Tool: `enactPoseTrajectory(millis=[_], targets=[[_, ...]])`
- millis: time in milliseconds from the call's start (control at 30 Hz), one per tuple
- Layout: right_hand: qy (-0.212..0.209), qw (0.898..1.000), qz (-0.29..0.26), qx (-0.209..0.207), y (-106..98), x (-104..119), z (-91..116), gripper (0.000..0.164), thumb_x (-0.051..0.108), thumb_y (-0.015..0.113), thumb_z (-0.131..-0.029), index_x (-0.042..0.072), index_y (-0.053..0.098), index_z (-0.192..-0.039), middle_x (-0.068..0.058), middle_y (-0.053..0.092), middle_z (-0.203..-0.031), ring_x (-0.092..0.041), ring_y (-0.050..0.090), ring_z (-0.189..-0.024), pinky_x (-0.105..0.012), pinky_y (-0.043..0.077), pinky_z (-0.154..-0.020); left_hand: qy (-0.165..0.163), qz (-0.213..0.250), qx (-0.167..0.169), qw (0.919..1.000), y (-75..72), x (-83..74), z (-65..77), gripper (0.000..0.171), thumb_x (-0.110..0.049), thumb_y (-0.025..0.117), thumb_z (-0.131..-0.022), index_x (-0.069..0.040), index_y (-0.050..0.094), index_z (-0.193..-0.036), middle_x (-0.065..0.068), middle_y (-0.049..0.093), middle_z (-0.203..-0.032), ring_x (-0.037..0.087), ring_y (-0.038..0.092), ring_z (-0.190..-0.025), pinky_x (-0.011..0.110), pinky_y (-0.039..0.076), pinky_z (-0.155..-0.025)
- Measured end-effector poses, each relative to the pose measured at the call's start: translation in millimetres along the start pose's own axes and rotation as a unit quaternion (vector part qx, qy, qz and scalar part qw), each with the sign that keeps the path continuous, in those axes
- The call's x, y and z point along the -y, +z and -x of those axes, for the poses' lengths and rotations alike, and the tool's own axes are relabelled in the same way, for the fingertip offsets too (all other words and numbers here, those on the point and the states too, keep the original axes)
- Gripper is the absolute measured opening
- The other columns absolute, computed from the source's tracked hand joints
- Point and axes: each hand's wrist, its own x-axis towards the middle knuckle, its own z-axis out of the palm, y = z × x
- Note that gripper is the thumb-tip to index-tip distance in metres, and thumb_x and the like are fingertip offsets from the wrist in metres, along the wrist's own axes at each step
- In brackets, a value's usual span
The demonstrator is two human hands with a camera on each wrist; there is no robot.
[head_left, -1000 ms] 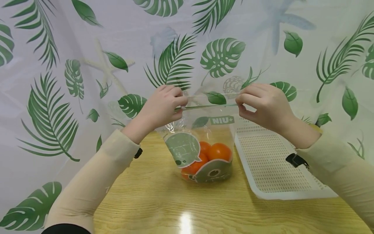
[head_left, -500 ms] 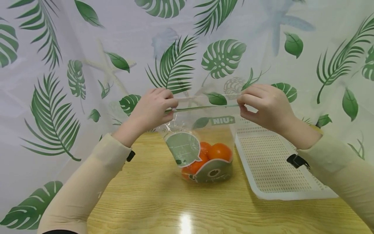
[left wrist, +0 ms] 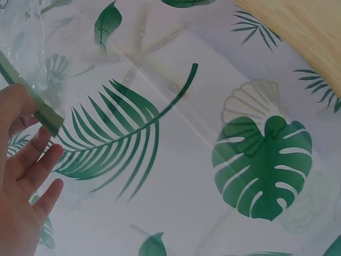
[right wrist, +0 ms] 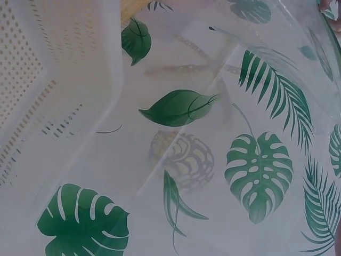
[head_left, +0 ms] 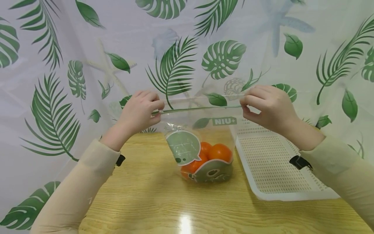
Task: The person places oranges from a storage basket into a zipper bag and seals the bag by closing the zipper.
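Observation:
A clear zip bag (head_left: 182, 148) with green print and "NIU+" lettering stands upright on the wooden table. Several smooth, orange-red round fruits (head_left: 220, 152) lie in its bottom, partly behind the print. My left hand (head_left: 138, 110) pinches the left end of the bag's green zip strip (head_left: 201, 108) between thumb and fingers. In the left wrist view, the end of the zip strip (left wrist: 45, 114) pokes out of the left hand (left wrist: 24, 165). At the strip's right end, my right hand (head_left: 268, 105) pinches the bag's top. Mere slivers of skin show at the right wrist view's edge.
A white perforated plastic basket (head_left: 271, 162) stands on the table (head_left: 146, 195) right of the bag, beneath the right forearm. A leaf-patterned curtain (head_left: 117, 32) hangs behind the table. Black straps circle both wrists.
My left hand has slid leftward along the zip strip, uncovering more of it between the hands. The right hand stays nearly in place; the fruits have hardly moved.

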Motion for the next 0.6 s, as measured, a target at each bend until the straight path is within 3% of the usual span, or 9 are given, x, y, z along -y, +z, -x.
enactPoseTrajectory(millis=[400,600], targets=[[-0.001,1.0,0.004,0.002,-1,1,0,0.017,-0.009,0.069,-0.077,0.006,0.072,-0.086,-0.009,0.071,-0.081,-0.03,0.066,-0.071,-0.044,0.053,-0.06,-0.009,0.006,-0.001,0.9999,-0.8,12.0,15.7,0.008,-0.004,0.074,-0.09,-0.01,0.074,-0.095,0.011,0.069,-0.099,0.035,0.066,-0.1,0.053,0.053,-0.1],[0.014,1.0,0.004,0.004,-1,1,1,0.014,-0.006,0.067,-0.078,0.005,0.069,-0.085,-0.009,0.071,-0.078,-0.027,0.064,-0.07,-0.041,0.05,-0.06,-0.047,0.052,0.022,0.9973,-4.9,10.2,18.1,0.011,-0.003,0.068,-0.092,-0.011,0.07,-0.099,0.007,0.076,-0.094,0.027,0.071,-0.082,0.042,0.058,-0.07]])
